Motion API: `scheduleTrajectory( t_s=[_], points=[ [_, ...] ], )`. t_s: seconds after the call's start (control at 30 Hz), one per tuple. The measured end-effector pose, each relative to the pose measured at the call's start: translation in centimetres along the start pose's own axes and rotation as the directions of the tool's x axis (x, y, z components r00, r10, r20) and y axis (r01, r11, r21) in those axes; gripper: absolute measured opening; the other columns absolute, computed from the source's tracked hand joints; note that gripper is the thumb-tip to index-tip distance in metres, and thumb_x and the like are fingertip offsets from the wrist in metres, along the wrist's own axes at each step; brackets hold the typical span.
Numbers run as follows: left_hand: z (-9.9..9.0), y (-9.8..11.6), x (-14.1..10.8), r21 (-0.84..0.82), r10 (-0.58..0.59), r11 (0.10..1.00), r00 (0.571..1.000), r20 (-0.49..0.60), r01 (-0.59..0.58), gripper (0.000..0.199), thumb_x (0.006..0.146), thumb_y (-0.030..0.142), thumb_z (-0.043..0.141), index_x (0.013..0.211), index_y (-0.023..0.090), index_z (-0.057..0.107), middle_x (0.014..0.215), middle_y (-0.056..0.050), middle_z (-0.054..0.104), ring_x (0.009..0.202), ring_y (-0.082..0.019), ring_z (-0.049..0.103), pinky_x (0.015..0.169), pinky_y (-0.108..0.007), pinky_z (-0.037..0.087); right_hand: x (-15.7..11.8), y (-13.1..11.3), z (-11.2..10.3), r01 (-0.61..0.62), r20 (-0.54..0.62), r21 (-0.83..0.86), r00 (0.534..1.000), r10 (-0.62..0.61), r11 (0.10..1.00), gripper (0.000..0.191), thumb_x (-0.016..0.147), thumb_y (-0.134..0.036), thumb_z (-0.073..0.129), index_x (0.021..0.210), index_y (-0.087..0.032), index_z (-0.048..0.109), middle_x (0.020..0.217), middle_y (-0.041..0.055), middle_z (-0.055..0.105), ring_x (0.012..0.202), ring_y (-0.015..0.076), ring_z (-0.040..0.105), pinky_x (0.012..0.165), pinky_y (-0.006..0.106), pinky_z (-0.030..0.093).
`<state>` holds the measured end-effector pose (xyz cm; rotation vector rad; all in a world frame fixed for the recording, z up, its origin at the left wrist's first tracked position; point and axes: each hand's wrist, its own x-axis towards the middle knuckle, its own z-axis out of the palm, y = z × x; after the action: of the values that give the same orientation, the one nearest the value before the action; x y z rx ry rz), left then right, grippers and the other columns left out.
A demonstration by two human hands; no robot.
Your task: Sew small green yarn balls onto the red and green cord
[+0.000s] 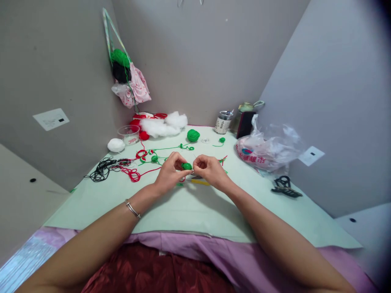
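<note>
Between thumb and fingers, my left hand (171,172) grips a small green yarn piece (186,166) above the middle of the table. My right hand (209,169) is pinched close beside it, almost touching my left fingertips. What the right fingers hold is too small to make out. Under the hands lies a yellow-handled tool (200,182), partly hidden. To the left are another small green piece (154,159), tangled red yarn (134,175) and tangled black yarn (103,169).
White stuffing (160,127), a green yarn ball (193,135), a clear tub (130,135) and a white ball (116,145) sit farther back. A pen cup (222,123), upright phone (245,125), plastic bag (265,150) and black hair clip (286,187) stand or lie right.
</note>
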<state>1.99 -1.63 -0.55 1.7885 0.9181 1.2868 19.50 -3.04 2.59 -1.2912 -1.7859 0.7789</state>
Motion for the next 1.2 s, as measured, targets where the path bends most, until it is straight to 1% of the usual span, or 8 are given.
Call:
scheduleTrajectory(
  t_s=[0.07,0.13,0.27,0.47,0.67,0.87,1.07,1.2],
  points=[
    [-0.1,0.2,0.2,-0.135,-0.094,0.986,0.995,0.021,0.096,0.038,0.067,0.029,0.08,0.085,0.019,0.048,0.075,0.003,0.056,0.065,-0.011,0.055,0.06,-0.024,0.043,0.2,0.2,-0.4,0.0,-0.021,0.045,1.0,0.001,0.999,0.005,0.069,-0.021,0.057,0.066,-0.017,0.059,0.061,-0.0019,0.056,0.057,0.0108,0.048,0.055,0.024,0.038],
    [-0.2,0.3,0.3,-0.22,-0.146,0.964,0.989,0.038,0.151,0.041,0.066,0.03,0.082,0.087,0.019,0.048,0.073,0.004,0.058,0.064,-0.01,0.055,0.058,-0.023,0.042,0.3,0.3,-0.7,0.001,-0.042,0.104,0.999,0.003,0.995,0.008,0.071,-0.023,0.058,0.068,-0.017,0.06,0.063,-0.0014,0.056,0.057,0.011,0.048,0.055,0.024,0.038],
    [-0.3,0.6,0.4,-0.265,-0.15,0.952,0.988,0.027,0.151,0.041,0.064,0.029,0.083,0.087,0.018,0.05,0.073,0.004,0.057,0.064,-0.009,0.054,0.059,-0.022,0.041,0.3,0.4,-1.0,0.026,-0.073,0.189,0.997,-0.013,0.982,0.016,0.078,-0.033,0.062,0.077,-0.016,0.066,0.065,-0.0009,0.057,0.059,0.0117,0.049,0.056,0.025,0.04],
    [-0.3,0.5,0.4,-0.263,-0.156,0.952,0.987,0.028,0.158,0.04,0.066,0.029,0.082,0.088,0.018,0.05,0.073,0.005,0.055,0.063,-0.008,0.053,0.059,-0.022,0.041,-0.4,-0.2,-0.5,0.216,-0.081,0.046,0.974,-0.212,0.975,0.011,0.083,-0.026,0.064,0.078,-0.018,0.069,0.077,0.0011,0.059,0.065,0.012,0.053,0.061,0.026,0.043],
    [-0.2,0.2,0.1,-0.231,-0.131,0.963,0.991,0.04,0.137,0.037,0.07,0.029,0.079,0.09,0.019,0.049,0.076,0.003,0.058,0.068,-0.011,0.057,0.062,-0.024,0.045,-0.9,-0.7,-0.3,0.295,-0.069,-0.191,0.947,-0.313,0.936,0.009,0.085,-0.015,0.062,0.08,-0.019,0.068,0.077,0.0014,0.06,0.065,0.012,0.053,0.062,0.026,0.041],
    [0.1,-0.2,-0.1,-0.118,-0.108,0.987,0.994,-0.019,0.105,0.035,0.069,0.026,0.077,0.084,0.019,0.046,0.075,0.004,0.054,0.066,-0.01,0.055,0.06,-0.023,0.043,-1.0,-0.7,0.2,0.245,-0.039,-0.351,0.961,-0.275,0.904,0.012,0.082,-0.009,0.062,0.075,-0.018,0.065,0.076,0.0009,0.059,0.062,0.011,0.051,0.06,0.025,0.038],
    [0.4,-0.7,-0.3,0.009,-0.068,0.998,0.997,-0.033,0.068,0.028,0.069,0.019,0.071,0.081,0.02,0.046,0.075,0.004,0.05,0.064,-0.01,0.052,0.058,-0.023,0.041,-0.9,-0.4,0.7,0.242,-0.028,-0.389,0.961,-0.274,0.889,0.012,0.078,-0.009,0.058,0.071,-0.018,0.059,0.075,-0.0001,0.056,0.062,0.0105,0.05,0.058,0.024,0.035],
    [0.4,-0.2,-0.4,0.064,-0.071,0.995,0.997,-0.012,0.072,0.026,0.069,0.016,0.067,0.079,0.02,0.044,0.072,0.005,0.049,0.061,-0.01,0.051,0.056,-0.023,0.04,-0.5,-0.1,0.8,0.221,-0.056,-0.324,0.966,-0.252,0.92,0.01,0.07,-0.008,0.057,0.067,-0.018,0.056,0.071,-0.0013,0.054,0.062,0.0106,0.048,0.058,0.024,0.035]
  ],
)
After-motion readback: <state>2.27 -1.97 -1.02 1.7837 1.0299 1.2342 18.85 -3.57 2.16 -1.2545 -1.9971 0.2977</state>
